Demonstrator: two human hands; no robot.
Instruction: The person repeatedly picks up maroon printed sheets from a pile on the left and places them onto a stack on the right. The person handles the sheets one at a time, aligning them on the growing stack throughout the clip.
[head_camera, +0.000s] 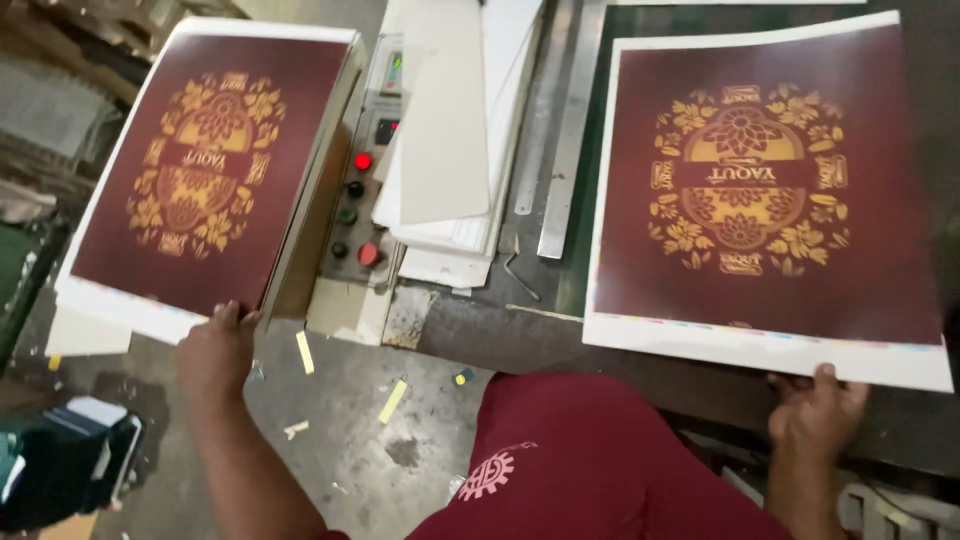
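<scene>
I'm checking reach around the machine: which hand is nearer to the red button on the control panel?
Left. The left hand grips the stack of printed sheets just left of the red button; the right hand holds the sheet far to its right.

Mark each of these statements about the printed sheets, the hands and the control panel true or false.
1. The left hand grips the near edge of the left stack. True.
2. The right hand holds a metal ruler. False: it grips the near edge of the right sheet; the ruler lies untouched between the prints.
3. Both prints are maroon with a gold ornament. True.
4. The control panel lies to the right of the right sheet. False: it sits between the two prints, beside the left stack.
5. The floor is spotless. False: paper scraps lie on it.
</scene>
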